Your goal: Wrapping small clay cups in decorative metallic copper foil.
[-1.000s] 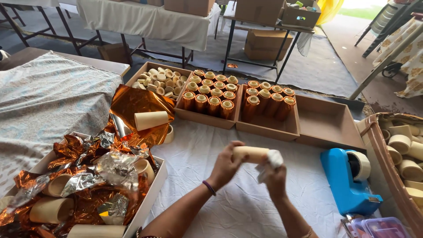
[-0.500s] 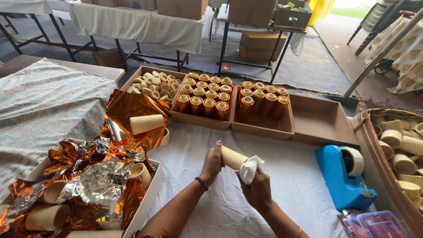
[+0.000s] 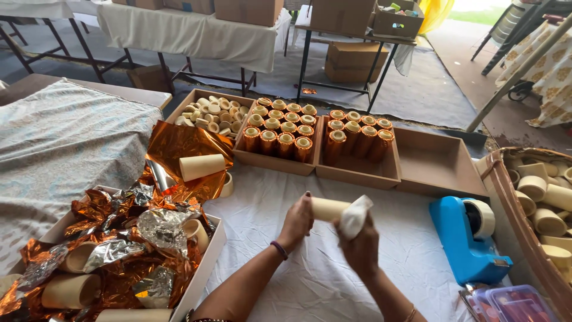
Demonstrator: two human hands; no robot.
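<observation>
From my head camera, looking down, I have a cream cardboard tube (image 3: pixel 326 209) held lying crosswise over the white tablecloth (image 3: pixel 310 280), its long axis running left to right between my hands. My left hand (image 3: pixel 298 219) is closed around the tube's left end, and my right hand (image 3: pixel 361 241) is shut on a white cloth (image 3: pixel 356 216) pressed against the tube's right end, so the tube sits just in front of both hands, with the left one gripping it outright. Beyond my hands stand four shallow cardboard boxes side by side: the far-left one (image 3: pixel 205 112) holds short bare cream rings, the next box (image 3: pixel 280 125) and the third box (image 3: pixel 357 137) hold upright tubes wrapped in orange foil, and the fourth box (image 3: pixel 438 164) holds nothing I can see. To my left an open box (image 3: pixel 202 268) is heaped with crumpled orange and silver foil (image 3: pixel 131 238) and several bare tubes. To my right stands a blue tape dispenser (image 3: pixel 468 238), and past it a basket (image 3: pixel 512 203) of more bare tubes.
</observation>
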